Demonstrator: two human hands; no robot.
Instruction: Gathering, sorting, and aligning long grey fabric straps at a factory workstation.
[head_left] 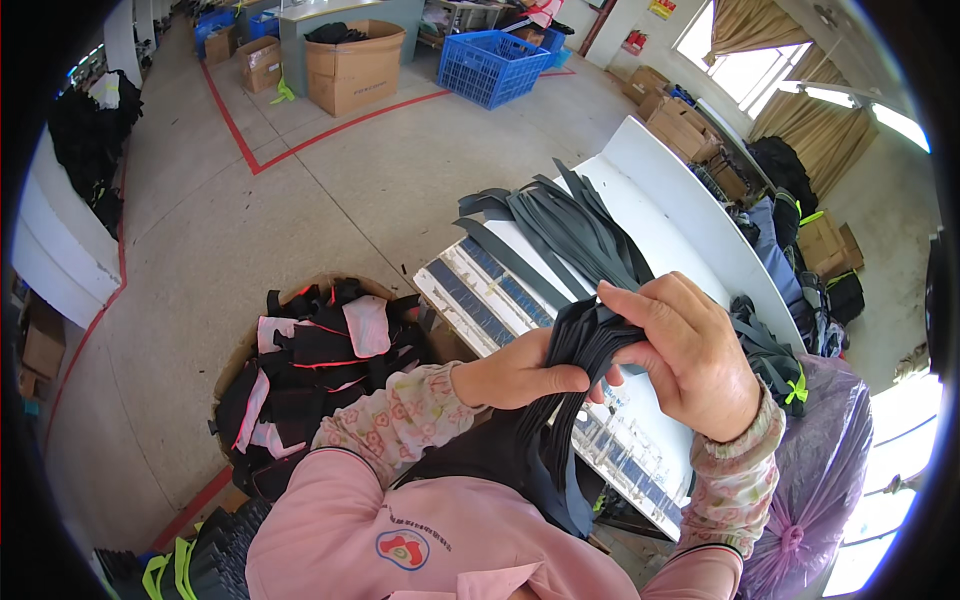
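Observation:
A thick bundle of dark fabric strips (578,335) is held in front of me, above the near edge of a white table (690,240). My left hand (525,370) is closed round the bundle from the left, thumb lying across it. With thumb and fingers bent, my right hand (685,350) pinches the upper ends of the strips. The lower ends hang down toward my lap. Behind my hands, a fanned pile of long grey-black strips (575,235) lies on the table.
To my left stands a round container of black and pink pieces (325,350). A purple plastic bag (815,470) bulges at right. Farther off are a cardboard box (355,70) and a blue crate (492,68). More dark strips with lime ties (190,560) lie at lower left.

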